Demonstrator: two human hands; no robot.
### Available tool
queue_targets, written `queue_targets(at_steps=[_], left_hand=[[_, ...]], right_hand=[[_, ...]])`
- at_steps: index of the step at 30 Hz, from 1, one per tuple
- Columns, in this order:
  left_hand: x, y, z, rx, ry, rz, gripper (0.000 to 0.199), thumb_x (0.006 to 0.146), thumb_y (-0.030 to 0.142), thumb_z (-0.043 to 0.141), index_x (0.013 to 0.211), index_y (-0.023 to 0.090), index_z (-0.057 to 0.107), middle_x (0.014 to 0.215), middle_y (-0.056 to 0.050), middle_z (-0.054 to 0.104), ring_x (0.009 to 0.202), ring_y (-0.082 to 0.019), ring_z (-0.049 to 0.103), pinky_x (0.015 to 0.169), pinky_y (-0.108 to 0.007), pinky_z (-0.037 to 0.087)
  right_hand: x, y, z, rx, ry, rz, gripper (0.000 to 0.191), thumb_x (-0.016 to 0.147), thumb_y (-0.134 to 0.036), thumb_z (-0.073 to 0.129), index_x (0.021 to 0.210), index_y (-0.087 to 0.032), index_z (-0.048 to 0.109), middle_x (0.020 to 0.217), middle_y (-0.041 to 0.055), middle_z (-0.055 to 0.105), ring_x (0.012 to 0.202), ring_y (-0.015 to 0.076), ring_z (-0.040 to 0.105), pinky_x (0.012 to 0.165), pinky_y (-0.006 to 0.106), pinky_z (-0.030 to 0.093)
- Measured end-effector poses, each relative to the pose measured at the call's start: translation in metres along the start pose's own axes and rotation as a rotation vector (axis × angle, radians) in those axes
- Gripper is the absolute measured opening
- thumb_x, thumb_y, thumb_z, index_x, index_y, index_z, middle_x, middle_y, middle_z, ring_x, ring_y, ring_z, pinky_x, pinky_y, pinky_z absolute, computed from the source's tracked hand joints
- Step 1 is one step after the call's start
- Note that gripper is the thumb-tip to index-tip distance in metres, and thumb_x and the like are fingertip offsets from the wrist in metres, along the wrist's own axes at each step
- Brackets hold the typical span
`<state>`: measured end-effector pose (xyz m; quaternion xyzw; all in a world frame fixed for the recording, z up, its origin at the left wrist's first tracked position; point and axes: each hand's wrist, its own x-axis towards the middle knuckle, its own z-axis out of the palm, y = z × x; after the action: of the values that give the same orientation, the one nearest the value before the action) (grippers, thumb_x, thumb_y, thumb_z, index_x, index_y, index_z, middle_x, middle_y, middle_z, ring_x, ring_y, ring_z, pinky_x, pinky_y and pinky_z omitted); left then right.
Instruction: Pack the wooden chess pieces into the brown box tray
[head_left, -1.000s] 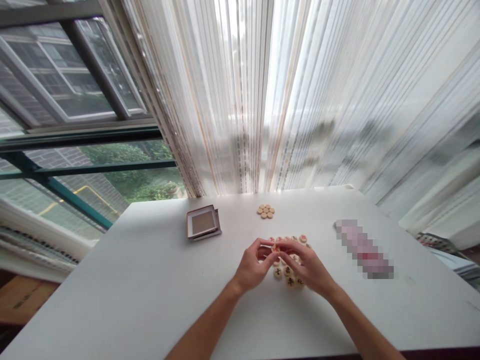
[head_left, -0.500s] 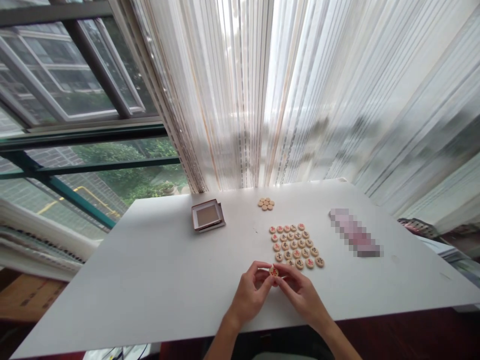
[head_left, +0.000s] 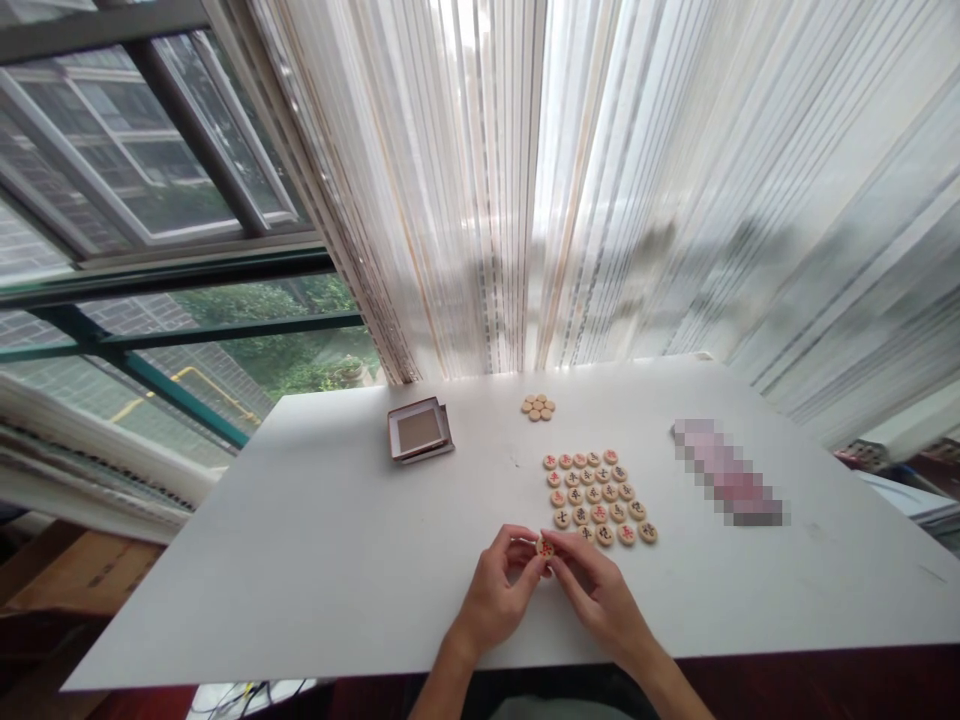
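Between my two hands is a round wooden piece with a red character (head_left: pixel 545 548), its marked face turned up toward me. The fingertips of my left hand (head_left: pixel 501 590) grip it from the left, and those of my right hand (head_left: pixel 596 590) from the right. Just beyond my right hand lie rows of round pieces (head_left: pixel 592 494) with red or black characters, five rows in all directions hard to count near my fingers. Farther back sits a small cluster of plain-faced pieces (head_left: pixel 538 407), touching one another.
An open shallow box (head_left: pixel 420 430) lies at the back left of the white table (head_left: pixel 300 560). A blurred pink object (head_left: pixel 727 470) is on the right. Sheer striped curtains (head_left: pixel 480 200) hang behind the table's far edge, beside a window (head_left: pixel 150 150).
The view has shifted slightly, so the table items appear a little farther right. Both hands still hold the red-marked piece, with hardly any change in grip.
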<state>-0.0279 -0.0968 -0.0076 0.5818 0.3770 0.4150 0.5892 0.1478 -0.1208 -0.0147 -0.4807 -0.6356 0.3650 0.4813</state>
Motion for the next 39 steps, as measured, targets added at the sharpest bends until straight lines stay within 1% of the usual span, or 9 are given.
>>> queue_targets(at_steps=[6, 14, 20, 22, 26, 30, 32, 35, 39], left_hand=[[-0.001, 0.002, 0.001, 0.023, -0.010, -0.002, 0.028, 0.096, 0.036, 0.062, 0.116, 0.018, 0.055, 0.101, -0.010, 0.074, 0.088, -0.020, 0.072, 0.085, -0.034, 0.057], [0.001, 0.005, 0.000, 0.117, -0.021, 0.027, 0.024, 0.096, 0.032, 0.060, 0.117, 0.020, 0.059, 0.095, -0.006, 0.074, 0.084, -0.018, 0.072, 0.081, -0.031, 0.058], [-0.002, 0.003, 0.001, 0.206, -0.049, 0.096, 0.023, 0.098, 0.027, 0.055, 0.120, 0.023, 0.057, 0.103, -0.006, 0.073, 0.092, -0.019, 0.071, 0.085, -0.031, 0.057], [-0.003, 0.003, 0.001, 0.218, -0.061, 0.115, 0.024, 0.099, 0.026, 0.053, 0.122, 0.023, 0.056, 0.107, -0.006, 0.072, 0.095, -0.019, 0.070, 0.087, -0.031, 0.057], [-0.005, 0.002, 0.000, 0.251, -0.055, 0.141, 0.024, 0.099, 0.025, 0.049, 0.123, 0.023, 0.056, 0.112, -0.007, 0.071, 0.099, -0.020, 0.069, 0.090, -0.033, 0.056], [-0.004, 0.004, 0.000, 0.272, -0.070, 0.158, 0.025, 0.100, 0.023, 0.046, 0.123, 0.024, 0.057, 0.113, -0.007, 0.070, 0.101, -0.020, 0.068, 0.092, -0.033, 0.055], [-0.003, 0.006, 0.000, 0.264, -0.070, 0.155, 0.024, 0.101, 0.023, 0.044, 0.121, 0.024, 0.057, 0.110, -0.006, 0.070, 0.098, -0.019, 0.069, 0.089, -0.031, 0.055], [-0.003, 0.010, 0.000, 0.246, -0.065, 0.149, 0.022, 0.101, 0.023, 0.044, 0.118, 0.023, 0.058, 0.103, -0.004, 0.071, 0.087, -0.017, 0.069, 0.082, -0.029, 0.056], [-0.004, 0.010, 0.002, 0.272, -0.065, 0.148, 0.021, 0.098, 0.023, 0.050, 0.118, 0.023, 0.058, 0.098, -0.004, 0.071, 0.084, -0.017, 0.069, 0.082, -0.029, 0.055]], right_hand=[[0.000, -0.001, 0.001, -0.007, -0.010, -0.017, 0.031, 0.097, -0.028, 0.058, 0.127, -0.028, 0.064, 0.119, 0.0086, 0.069, 0.104, 0.0236, 0.068, 0.089, 0.035, 0.058], [-0.006, 0.003, 0.004, 0.072, 0.005, 0.113, 0.027, 0.096, -0.032, 0.060, 0.122, -0.025, 0.062, 0.111, 0.0078, 0.071, 0.093, 0.0215, 0.072, 0.087, 0.035, 0.060], [-0.009, 0.004, 0.004, -0.015, 0.021, 0.138, 0.024, 0.096, -0.030, 0.060, 0.119, -0.025, 0.061, 0.115, 0.0082, 0.070, 0.102, 0.0228, 0.070, 0.092, 0.035, 0.057], [-0.010, 0.003, 0.005, -0.038, 0.036, 0.145, 0.023, 0.095, -0.030, 0.060, 0.118, -0.025, 0.060, 0.112, 0.0074, 0.070, 0.100, 0.0224, 0.070, 0.091, 0.034, 0.057], [-0.011, 0.003, 0.010, -0.037, 0.077, 0.162, 0.021, 0.094, -0.029, 0.063, 0.114, -0.025, 0.060, 0.100, 0.0045, 0.071, 0.088, 0.0199, 0.070, 0.083, 0.032, 0.058], [-0.011, 0.005, 0.012, -0.027, 0.105, 0.147, 0.019, 0.092, -0.030, 0.066, 0.108, -0.023, 0.062, 0.096, 0.0039, 0.070, 0.083, 0.0188, 0.069, 0.078, 0.030, 0.058], [-0.009, 0.004, 0.011, -0.011, 0.094, 0.151, 0.018, 0.092, -0.033, 0.066, 0.107, -0.023, 0.063, 0.094, 0.0040, 0.070, 0.082, 0.0188, 0.069, 0.077, 0.030, 0.058], [-0.006, 0.000, 0.008, 0.023, 0.072, 0.167, 0.020, 0.092, -0.037, 0.066, 0.104, -0.022, 0.064, 0.090, 0.0040, 0.070, 0.079, 0.0190, 0.068, 0.075, 0.030, 0.058], [-0.004, -0.004, 0.006, 0.046, 0.086, 0.185, 0.022, 0.092, -0.043, 0.065, 0.099, -0.022, 0.065, 0.087, 0.0035, 0.070, 0.077, 0.0192, 0.069, 0.072, 0.030, 0.057]])
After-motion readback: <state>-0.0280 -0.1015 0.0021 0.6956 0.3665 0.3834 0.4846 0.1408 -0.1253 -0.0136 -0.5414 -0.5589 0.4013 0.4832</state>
